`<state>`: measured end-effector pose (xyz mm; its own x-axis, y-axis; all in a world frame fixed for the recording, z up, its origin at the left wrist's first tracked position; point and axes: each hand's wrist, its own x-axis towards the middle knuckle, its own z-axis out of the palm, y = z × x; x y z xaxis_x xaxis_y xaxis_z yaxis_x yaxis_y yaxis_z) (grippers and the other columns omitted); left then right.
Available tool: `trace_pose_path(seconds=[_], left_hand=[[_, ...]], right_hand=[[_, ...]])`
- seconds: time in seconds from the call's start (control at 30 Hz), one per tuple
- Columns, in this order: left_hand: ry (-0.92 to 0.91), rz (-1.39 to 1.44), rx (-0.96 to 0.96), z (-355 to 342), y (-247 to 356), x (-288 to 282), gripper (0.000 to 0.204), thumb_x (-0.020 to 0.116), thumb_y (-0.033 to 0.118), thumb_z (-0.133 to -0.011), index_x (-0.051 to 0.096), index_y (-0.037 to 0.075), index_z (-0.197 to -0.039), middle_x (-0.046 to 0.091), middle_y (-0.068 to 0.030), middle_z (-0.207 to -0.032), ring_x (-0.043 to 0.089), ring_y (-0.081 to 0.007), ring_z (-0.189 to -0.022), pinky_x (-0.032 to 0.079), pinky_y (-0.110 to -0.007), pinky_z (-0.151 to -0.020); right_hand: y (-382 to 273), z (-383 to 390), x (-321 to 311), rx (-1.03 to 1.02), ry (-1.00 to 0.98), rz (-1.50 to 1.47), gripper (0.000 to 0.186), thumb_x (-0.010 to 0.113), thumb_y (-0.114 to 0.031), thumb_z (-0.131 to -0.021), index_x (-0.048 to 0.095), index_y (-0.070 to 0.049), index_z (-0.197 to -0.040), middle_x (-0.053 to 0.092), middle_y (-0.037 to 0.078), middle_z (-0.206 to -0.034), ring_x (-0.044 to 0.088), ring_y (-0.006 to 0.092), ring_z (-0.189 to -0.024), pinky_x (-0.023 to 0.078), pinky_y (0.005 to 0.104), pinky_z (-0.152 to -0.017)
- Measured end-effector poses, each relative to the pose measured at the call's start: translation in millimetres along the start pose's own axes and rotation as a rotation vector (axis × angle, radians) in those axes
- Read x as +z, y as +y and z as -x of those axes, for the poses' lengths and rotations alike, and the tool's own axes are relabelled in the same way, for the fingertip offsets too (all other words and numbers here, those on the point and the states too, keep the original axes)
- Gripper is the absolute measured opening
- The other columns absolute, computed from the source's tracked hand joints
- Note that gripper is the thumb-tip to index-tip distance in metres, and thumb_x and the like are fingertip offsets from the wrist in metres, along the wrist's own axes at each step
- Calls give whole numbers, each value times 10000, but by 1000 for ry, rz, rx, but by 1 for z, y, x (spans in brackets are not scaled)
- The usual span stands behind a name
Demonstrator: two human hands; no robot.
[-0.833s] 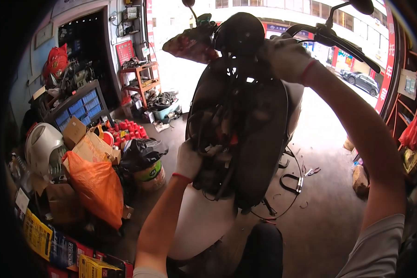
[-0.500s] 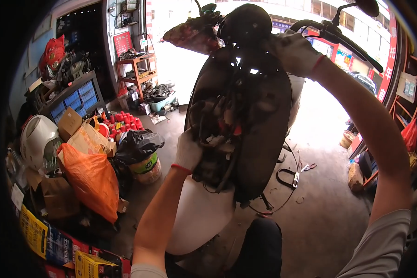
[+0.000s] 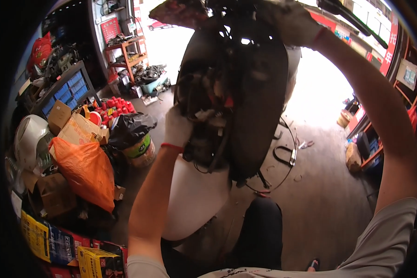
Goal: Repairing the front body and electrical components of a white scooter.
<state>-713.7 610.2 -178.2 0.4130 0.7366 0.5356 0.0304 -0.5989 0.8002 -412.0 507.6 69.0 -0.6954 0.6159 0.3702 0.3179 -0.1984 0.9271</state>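
Observation:
The dark inner front panel (image 3: pixel 257 106) of a motor scooter stands upright before me, with loose wiring (image 3: pixel 208 99) in the opening at its left. My left hand (image 3: pixel 178 127), in a white glove with a red cuff, is closed at that opening's left edge; its fingertips go in among dark parts and what they grip is hidden. Up at the panel's top right, near the handlebar, is my gloved right hand (image 3: pixel 296 25). Its fingers are lost in shadow. Below the panel a smooth white body part (image 3: pixel 197 199) lies in front of my knee.
On the floor to the right lie pliers (image 3: pixel 306 144), a black loop-shaped piece (image 3: pixel 284 155) and a cable. Left are an orange bag (image 3: pixel 85 171), cardboard boxes (image 3: pixel 76 127), a black-bagged bucket (image 3: pixel 141 153) and a white helmet-like shell (image 3: pixel 30 136). A shelf (image 3: pixel 407 88) stands far right.
The view has tipped downward, so the scooter and both hands sit higher in it and the handlebar is partly cut off. Both hands remain at the same places on the panel.

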Motion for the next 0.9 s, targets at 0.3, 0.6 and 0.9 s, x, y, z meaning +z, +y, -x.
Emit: trace_pose_path(seconds=[0.3, 0.6, 0.9], left_hand=[[-62, -222, -97, 3, -9, -4, 291, 647, 157, -840, 663, -31, -1062, 696, -238, -923, 684, -360, -901, 523, -402, -758], [-65, -285, -138, 3, -41, -2, 288, 558, 93, -855, 658, -9, -1105, 688, -254, -989, 650, -404, -991, 512, -428, -834], [-47, -161, -192, 6, -33, -13, 284, 570, 89, -853, 652, -25, -1099, 688, -249, -1000, 657, -384, -992, 516, -419, -830]], right_hand=[[-7, -39, -61, 93, -620, 63, 453, 435, -191, -918, 461, 75, -1284, 606, 234, -1048, 683, 268, -825, 553, 396, -619], [-13, -30, -68, 232, -382, -232, 425, 505, -274, -914, 527, 27, -1214, 607, 215, -1038, 688, 327, -859, 577, 434, -681], [-12, -37, -70, 190, -399, -66, 420, 512, -308, -913, 543, 35, -1153, 606, 210, -1019, 695, 305, -810, 588, 385, -648]])
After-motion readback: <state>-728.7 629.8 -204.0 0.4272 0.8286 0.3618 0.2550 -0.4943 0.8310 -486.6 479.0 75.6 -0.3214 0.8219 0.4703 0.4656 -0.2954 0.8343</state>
